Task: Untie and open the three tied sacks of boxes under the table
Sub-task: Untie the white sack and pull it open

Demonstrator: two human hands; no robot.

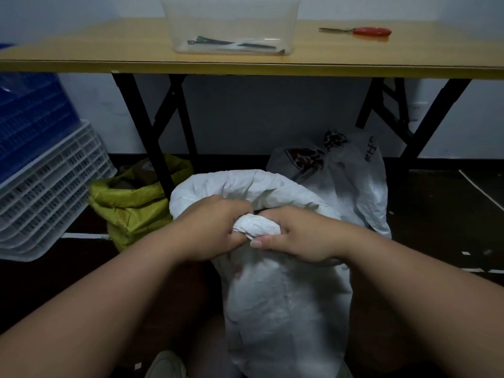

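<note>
Together, left hand and right hand clench the white sack neck, hiding any tie.

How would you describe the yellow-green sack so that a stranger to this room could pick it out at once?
Start at the wooden table and follow its left black leg down to the floor. The yellow-green sack sits there, between the stacked crates and the white sack that both hands grip. It is the only coloured sack, and its mouth already gapes open.
</note>
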